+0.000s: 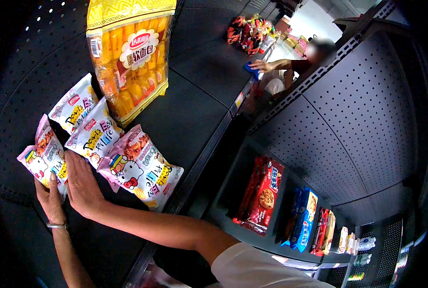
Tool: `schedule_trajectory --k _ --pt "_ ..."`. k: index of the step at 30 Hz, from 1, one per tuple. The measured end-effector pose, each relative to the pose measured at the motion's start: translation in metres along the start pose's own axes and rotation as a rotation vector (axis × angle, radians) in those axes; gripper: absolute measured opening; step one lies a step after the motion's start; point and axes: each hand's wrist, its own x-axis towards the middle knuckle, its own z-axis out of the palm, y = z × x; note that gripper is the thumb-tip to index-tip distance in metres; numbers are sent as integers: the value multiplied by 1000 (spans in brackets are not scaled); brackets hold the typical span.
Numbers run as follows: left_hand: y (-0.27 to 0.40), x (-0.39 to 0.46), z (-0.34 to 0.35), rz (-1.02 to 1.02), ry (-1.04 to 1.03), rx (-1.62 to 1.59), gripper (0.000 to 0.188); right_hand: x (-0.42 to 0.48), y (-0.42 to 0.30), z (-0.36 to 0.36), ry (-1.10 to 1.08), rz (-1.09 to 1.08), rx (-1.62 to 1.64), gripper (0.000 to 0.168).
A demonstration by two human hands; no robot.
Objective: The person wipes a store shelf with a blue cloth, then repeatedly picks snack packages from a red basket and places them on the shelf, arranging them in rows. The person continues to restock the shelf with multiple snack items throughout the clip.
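Note:
My left hand point(50, 201), with a metal bracelet at the wrist, grips a pink-and-white snack bag point(41, 162), its thumb across the front. My right hand point(82, 183) has straight fingers, held together, against that bag's right side; its thumb is hidden. More bags of the same kind stand on the dark shelf: one behind point(75, 104), a middle one point(95, 135) close to my right fingertips, and a front one point(142, 167) overlapping it. A large yellow bag of packaged bread point(131, 61) stands upright behind them.
The black metal shelf's front edge point(199, 158) runs diagonally past my right forearm. A lower shelf holds red cookie packs point(260, 196) and blue packs point(304, 219). Across the far end, another person's hand point(262, 66) presses a blue cloth point(251, 69) near piled snack bags point(251, 34). A perforated upright panel stands right.

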Motion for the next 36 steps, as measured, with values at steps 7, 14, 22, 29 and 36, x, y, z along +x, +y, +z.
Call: schedule_trajectory --k 7,14,22,29,36 --pt "5 -2 -1 -13 -18 26 46 0 1 2 32 -27 -10 64" --pt "5 -2 -2 -41 -9 28 46 -1 3 2 46 -22 46 63" --pt "4 -2 -3 -66 -9 -14 48 -2 6 5 -35 16 34 63" --pt "6 -3 -3 -30 -18 36 48 -2 6 5 -45 17 29 63" --pt "5 -2 -1 -22 -15 17 46 -1 6 4 -62 12 17 63"
